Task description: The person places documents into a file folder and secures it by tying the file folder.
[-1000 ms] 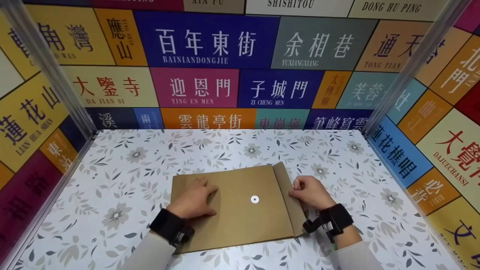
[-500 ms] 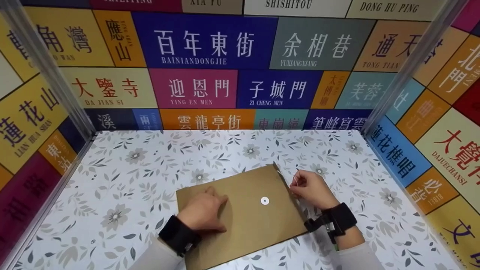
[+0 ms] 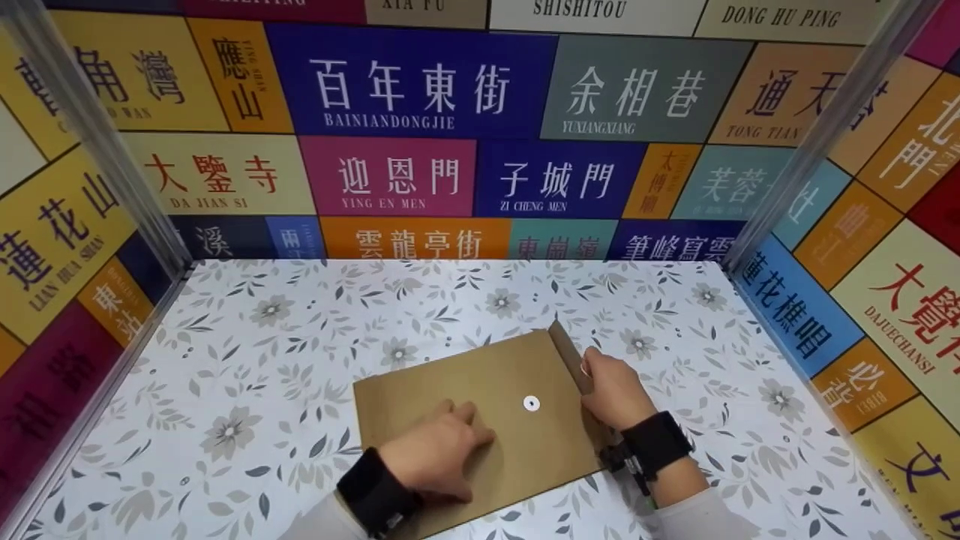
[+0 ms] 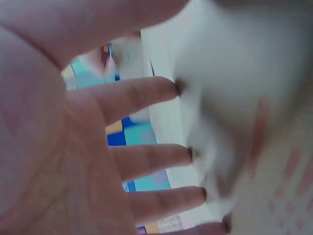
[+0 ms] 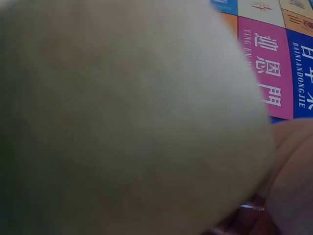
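A brown paper document envelope point(image 3: 502, 450) lies tilted on the table, with a round white button point(image 3: 531, 403) on its upper face. Its narrow flap point(image 3: 568, 351) stands raised along the right end. Fingers spread, my left hand point(image 3: 435, 454) rests on the envelope's left half; the left wrist view shows those fingers point(image 4: 151, 155) reaching toward a pale, blurred surface with red marks. At the flap, my right hand point(image 3: 619, 394) has curled fingers, pinching a thin white string. In the right wrist view, a large blurred surface covers most of my right hand point(image 5: 293, 171).
The table point(image 3: 247, 360) has a white floral cover. Behind it and at both sides stand panels point(image 3: 405, 82) of coloured blocks with lettering, joined by metal corner posts point(image 3: 806, 127). Dark camera straps point(image 3: 375, 491) circle both wrists.
The envelope has turned, its left end coming nearer the body. My left hand has slid right and nearer. My right hand lifted a little, then came down against the flap.
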`<state>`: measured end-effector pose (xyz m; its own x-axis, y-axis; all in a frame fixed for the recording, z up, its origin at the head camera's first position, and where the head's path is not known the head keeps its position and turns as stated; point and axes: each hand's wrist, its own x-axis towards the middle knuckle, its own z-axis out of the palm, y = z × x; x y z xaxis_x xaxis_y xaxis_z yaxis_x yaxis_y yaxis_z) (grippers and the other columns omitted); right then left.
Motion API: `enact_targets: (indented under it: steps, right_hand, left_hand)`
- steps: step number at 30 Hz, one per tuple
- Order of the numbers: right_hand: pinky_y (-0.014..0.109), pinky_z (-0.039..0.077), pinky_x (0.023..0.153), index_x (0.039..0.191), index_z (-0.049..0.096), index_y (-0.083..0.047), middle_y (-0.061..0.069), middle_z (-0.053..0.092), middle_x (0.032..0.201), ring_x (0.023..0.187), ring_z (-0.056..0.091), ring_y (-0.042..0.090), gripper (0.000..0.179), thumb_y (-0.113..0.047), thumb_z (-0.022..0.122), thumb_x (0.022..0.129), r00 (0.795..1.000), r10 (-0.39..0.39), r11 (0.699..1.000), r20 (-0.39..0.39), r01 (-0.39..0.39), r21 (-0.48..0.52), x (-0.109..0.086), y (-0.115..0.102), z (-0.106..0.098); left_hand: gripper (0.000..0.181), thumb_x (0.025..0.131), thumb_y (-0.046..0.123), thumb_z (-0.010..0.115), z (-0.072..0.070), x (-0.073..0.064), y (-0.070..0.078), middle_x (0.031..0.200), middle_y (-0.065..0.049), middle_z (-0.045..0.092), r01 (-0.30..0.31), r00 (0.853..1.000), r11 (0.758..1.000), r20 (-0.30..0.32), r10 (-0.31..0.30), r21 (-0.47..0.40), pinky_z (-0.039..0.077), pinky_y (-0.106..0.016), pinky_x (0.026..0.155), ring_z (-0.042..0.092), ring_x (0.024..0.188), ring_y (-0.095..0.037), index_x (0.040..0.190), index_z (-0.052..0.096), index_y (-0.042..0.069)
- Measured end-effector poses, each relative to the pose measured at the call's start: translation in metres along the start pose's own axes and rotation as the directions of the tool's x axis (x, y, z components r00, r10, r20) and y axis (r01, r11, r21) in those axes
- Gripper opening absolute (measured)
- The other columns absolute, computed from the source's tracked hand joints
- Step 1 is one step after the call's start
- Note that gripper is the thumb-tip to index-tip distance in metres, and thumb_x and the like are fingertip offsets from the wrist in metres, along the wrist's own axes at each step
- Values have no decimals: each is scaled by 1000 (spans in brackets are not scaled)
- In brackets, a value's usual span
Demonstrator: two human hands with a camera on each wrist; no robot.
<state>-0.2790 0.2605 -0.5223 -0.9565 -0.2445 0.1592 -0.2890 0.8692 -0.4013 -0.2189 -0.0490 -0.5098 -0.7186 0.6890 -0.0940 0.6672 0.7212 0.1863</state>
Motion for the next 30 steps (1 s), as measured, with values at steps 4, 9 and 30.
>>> enact_targets:
  steps: [4,9,30]
  right_hand:
    - [34,45,64,92,51,-11,-2,53,76,70,51,16,42,1,86,72,997,-53,994,59,47,101,-1,-5,1]
    - [34,52,75,100,68,-10,-1,68,89,82,61,14,37,-15,93,74,978,-111,980,174,78,186,-3,-9,-6]
    - [48,54,91,119,74,-3,20,66,125,109,66,38,51,-3,79,69,887,-301,937,351,343,-63,-11,-32,-7]
  left_hand:
    - [75,65,49,95,2,0,6,113,-4,55,-8,1000,1000,7,7,29,52,-40,78,54,98,-28,131,72,24]
    - [72,68,51,92,2,0,3,111,-4,54,22,1000,1000,5,-22,7,52,-40,78,53,96,-28,132,72,24]
    - [35,69,40,88,-13,-3,1,90,11,52,-119,991,984,43,125,-130,45,-24,69,50,84,-9,101,80,27]
